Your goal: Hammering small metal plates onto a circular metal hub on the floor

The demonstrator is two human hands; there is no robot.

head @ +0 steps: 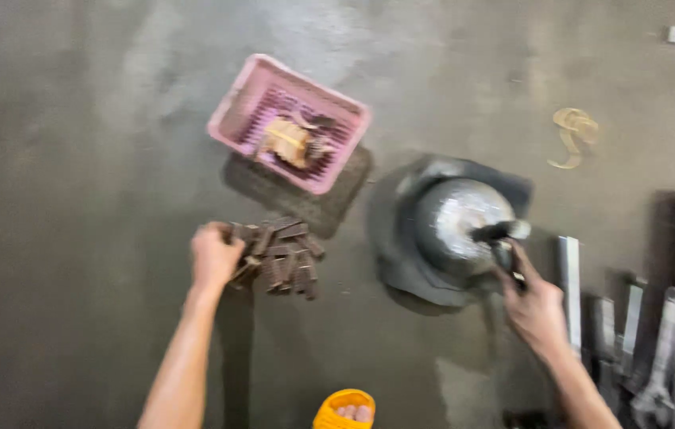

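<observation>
Right hand [538, 308] closed around a hammer handle [506, 256], head resting on the round metal block [458, 226] at centre floor. Left hand [214, 256] curled over the near edge of a pile of small dark blocks [280, 256]; whether it grips one, cannot tell. Pink basket [235, 111] lies beyond the pile.

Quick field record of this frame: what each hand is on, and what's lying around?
left hand: closed on the pile of dark metal pieces
right hand: gripping a hammer, its head over the round metal block
basket: pink basket beyond the pile, holds scraps
right side: metal bars on the concrete floor
blur: heavy
</observation>
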